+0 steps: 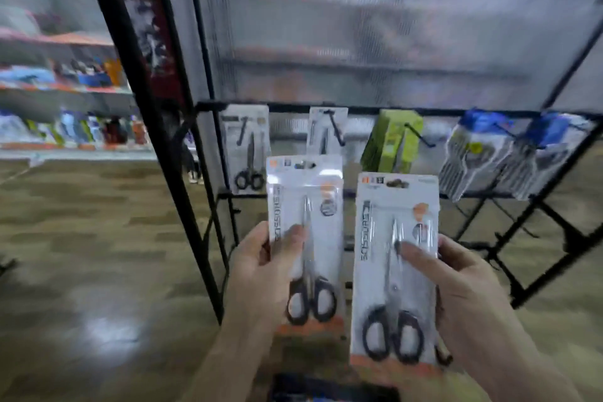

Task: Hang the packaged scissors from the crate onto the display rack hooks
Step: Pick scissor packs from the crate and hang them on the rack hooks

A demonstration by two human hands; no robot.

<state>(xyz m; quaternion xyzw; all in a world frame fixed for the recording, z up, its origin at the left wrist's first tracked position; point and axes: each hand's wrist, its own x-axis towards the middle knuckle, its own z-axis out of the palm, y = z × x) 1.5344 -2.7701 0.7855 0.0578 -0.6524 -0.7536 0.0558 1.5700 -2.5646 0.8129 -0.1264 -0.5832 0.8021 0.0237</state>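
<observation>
The job was partly done. On the lower rail of the black wire display rack (pixel 156 140), two white card packs of black-handled scissors already hung, one at the left (pixel 248 150) and a narrower-looking one (pixel 326 130) just right of it, each on a black metal hook (pixel 337 130).

Two more packs were not yet hung. They were held upright in front of the rack, below the hooks and apart from them. The left hand (pixel 261 274) had its grip closed on the side of a white scissors pack with an orange foot (pixel 305 238), thumb across the front. The right hand (pixel 470 290) gripped a matching pack (pixel 394 271) the same way.

What the crate held could not be told. Only a dark blurred shape (pixel 326 390) showed at the bottom edge, possibly the crate itself.

Further along the rail hung lime-green boxes (pixel 393 140) and blue-topped clear packs (pixel 483 153), and a wood-pattern floor (pixel 81 238) lay to the left.

Both scissors hooks already carried a pack, so each new one would probably have to slide on in front. With both hands full, each pack's small hang slot would likely have to be threaded single-handed.
</observation>
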